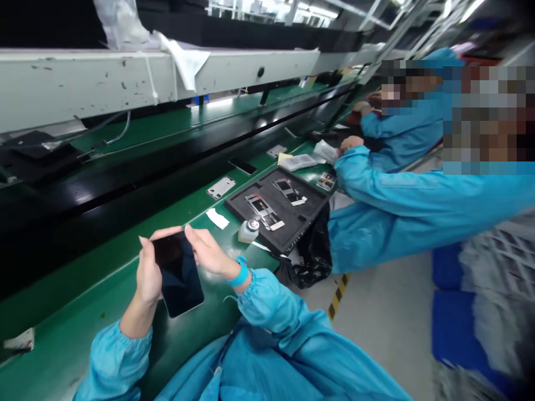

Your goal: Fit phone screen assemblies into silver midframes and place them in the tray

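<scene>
Between my two hands is a smartphone with a dark, glossy screen facing up toward me. My left hand grips its left edge, thumb along the side and the other fingers mostly hidden behind it. At the upper right corner, my right hand holds the phone with the thumb near the top edge. A blue band circles my right wrist. To the right of the phone stands a small bottle with a metal top, and a torn white piece of paper lies on the green bench.
A black foam tray holds several phone parts. Beyond it lie a metal plate, a dark phone-like panel and plastic bags. Co-workers in blue sleeves sit on the right. A black bag hangs at the bench edge.
</scene>
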A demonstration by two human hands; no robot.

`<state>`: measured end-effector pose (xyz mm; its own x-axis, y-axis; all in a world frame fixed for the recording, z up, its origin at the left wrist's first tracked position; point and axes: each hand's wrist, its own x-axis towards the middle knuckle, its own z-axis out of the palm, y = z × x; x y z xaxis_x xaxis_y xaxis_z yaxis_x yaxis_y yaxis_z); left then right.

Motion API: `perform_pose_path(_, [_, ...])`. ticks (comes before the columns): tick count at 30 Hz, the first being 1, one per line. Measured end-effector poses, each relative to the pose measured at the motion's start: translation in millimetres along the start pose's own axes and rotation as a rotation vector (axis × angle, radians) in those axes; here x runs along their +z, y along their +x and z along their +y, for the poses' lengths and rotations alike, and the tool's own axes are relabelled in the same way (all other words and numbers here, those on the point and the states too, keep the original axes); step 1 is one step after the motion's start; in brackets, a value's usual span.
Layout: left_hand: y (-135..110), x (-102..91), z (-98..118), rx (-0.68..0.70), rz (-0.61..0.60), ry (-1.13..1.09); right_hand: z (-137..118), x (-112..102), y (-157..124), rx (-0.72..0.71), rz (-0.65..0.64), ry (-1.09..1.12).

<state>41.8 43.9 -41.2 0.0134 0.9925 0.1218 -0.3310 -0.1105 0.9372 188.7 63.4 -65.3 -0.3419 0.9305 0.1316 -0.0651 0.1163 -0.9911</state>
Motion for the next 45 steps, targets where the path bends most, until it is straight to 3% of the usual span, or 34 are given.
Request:
perform_pose_path(7, [-26.4,13.4,3.8,-0.030,-0.027,0.113,-15.8,-5.2,-28.9,0.015,0.008,0.077])
perform_pose_path(13, [-15.9,22.5,-10.7,0.214,0.130,0.263,-22.0,-11.5,-20.4,-0.070,0.123,0.016])
perform_pose_path(15, [-7.6,22.1,-5.5,0.169,0.165,0.164,-21.5,-15.5,-27.0,-0.068,0.052,0.004])
perform_pose_path(20, [7.7,20.0,22.5,0.032,0.174,-0.240,-13.6,-28.6,-63.2,0.021,-0.325,-0.109])
perform_pose_path(22, [10.0,23.6,28.8,0.044,0.185,-0.279,-9.4,-31.3,-70.1,0.055,-0.356,-0.097])
perform_pose_path(28, [7.1,45.3,31.6,0.084,0.224,-0.304,0.6,-15.2,-67.6,0.046,-0.164,-0.017])
perform_pose_path(32, [7.7,55.9,36.3,0.104,0.234,-0.320,3.5,-4.0,-66.8,-0.003,-0.109,0.084])
perform_pose_path(41, [15.0,68.5,40.7,0.189,0.293,-0.346,2.4,-5.9,-66.1,-0.009,-0.275,0.184])
perform_pose_path(45, [18.8,74.7,39.7,0.227,0.291,-0.359,-6.0,-9.0,-65.3,-0.013,-0.223,0.151])
